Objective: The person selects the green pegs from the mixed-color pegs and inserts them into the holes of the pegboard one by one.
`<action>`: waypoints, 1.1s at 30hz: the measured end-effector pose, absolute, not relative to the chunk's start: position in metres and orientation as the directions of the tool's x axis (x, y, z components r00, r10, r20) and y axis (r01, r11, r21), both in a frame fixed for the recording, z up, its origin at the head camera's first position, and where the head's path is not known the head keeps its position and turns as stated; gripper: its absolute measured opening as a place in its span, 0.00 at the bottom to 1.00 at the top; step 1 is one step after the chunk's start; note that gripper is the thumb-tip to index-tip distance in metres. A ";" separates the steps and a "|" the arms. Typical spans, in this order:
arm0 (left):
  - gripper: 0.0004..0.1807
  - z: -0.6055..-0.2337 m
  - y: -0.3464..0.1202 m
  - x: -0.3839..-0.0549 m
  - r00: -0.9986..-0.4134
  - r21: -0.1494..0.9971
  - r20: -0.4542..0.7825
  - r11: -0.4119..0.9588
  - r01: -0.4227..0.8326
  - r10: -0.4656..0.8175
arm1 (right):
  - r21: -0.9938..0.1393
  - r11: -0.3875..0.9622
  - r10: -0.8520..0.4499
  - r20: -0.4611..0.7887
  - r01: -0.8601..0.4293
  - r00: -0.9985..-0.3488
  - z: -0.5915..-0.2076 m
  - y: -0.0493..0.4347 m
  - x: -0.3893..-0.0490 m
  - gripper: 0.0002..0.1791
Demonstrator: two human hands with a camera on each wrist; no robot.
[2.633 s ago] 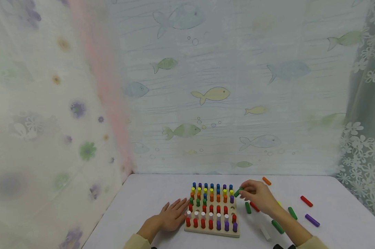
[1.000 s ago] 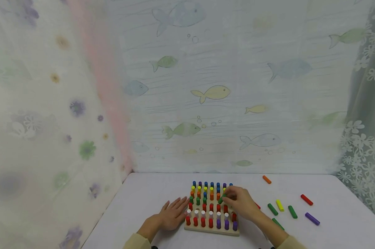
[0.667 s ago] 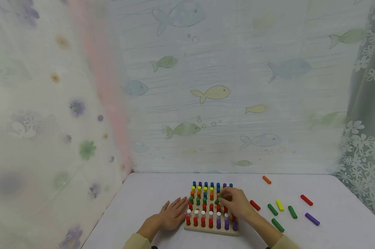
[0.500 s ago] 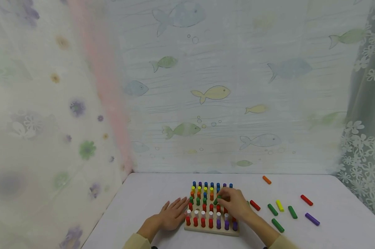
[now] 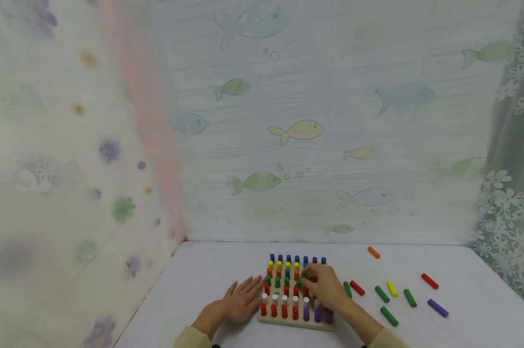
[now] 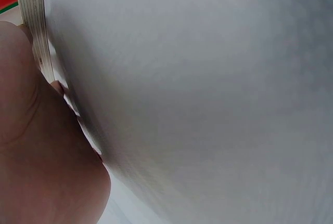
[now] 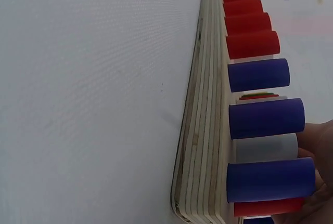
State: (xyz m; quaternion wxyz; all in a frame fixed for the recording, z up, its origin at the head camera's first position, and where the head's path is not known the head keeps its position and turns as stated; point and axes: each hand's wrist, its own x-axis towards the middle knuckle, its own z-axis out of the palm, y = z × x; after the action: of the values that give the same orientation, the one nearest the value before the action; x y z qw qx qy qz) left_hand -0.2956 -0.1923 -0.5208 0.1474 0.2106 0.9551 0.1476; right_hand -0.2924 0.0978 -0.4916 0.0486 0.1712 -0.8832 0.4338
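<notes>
A wooden pegboard (image 5: 296, 325) stands on the table with rows of coloured pegs upright in it. My right hand (image 5: 327, 286) reaches over it from the right, pinching a tilted green peg (image 5: 300, 281) between thumb and fingers, just right of the green pegs (image 5: 277, 282) in the board. Whether its lower end is in a hole cannot be told. My left hand (image 5: 243, 300) lies flat on the table, fingers straight, fingertips at the board's left side. The right wrist view shows the board's layered edge (image 7: 200, 130) and purple pegs (image 7: 270, 181); my right hand hides part of the board.
Loose pegs lie right of the board: several green ones, such as one green peg (image 5: 389, 316), a yellow peg (image 5: 391, 288), an orange peg (image 5: 373, 252), a purple peg (image 5: 437, 308) and a red peg (image 5: 430, 281). A white cloth (image 5: 214, 261) covers the table.
My right hand has carried the green peg leftward from the board's right edge to over the green row, shifting slightly further left in the last half second. The left hand has stayed put.
</notes>
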 end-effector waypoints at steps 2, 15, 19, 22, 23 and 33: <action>0.37 -0.520 -0.192 -0.295 -0.868 0.342 -0.218 0.868 0.361 0.447 | -0.744 0.572 -0.261 0.232 -0.344 -0.937 -0.492 0.097 -0.293 0.06; 0.38 -0.520 -0.192 -0.296 -0.863 0.341 -0.216 0.864 0.372 0.456 | -0.714 0.599 -0.289 0.230 -0.362 -0.929 -0.492 0.095 -0.293 0.07; 0.37 -0.521 -0.193 -0.297 -0.863 0.343 -0.210 0.861 0.375 0.459 | -0.710 0.589 -0.312 0.240 -0.386 -0.919 -0.494 0.096 -0.293 0.07; 0.37 -0.520 -0.193 -0.297 -0.863 0.347 -0.209 0.860 0.374 0.460 | -0.715 0.577 -0.325 0.242 -0.394 -0.914 -0.495 0.096 -0.293 0.08; 0.37 -0.520 -0.193 -0.297 -0.862 0.349 -0.210 0.859 0.374 0.461 | -0.716 0.574 -0.331 0.241 -0.397 -0.912 -0.495 0.096 -0.293 0.08; 0.38 -0.521 -0.194 -0.297 -0.860 0.347 -0.215 0.860 0.375 0.462 | -0.675 0.587 -0.419 0.219 -0.447 -0.881 -0.490 0.095 -0.292 0.10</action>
State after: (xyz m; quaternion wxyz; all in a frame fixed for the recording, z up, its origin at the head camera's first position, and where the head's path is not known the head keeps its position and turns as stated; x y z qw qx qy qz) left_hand -0.2967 -0.1937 -0.5212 0.1472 0.2196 0.9530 0.1481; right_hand -0.2916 0.0953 -0.4904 0.0185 0.2431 -0.8907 0.3838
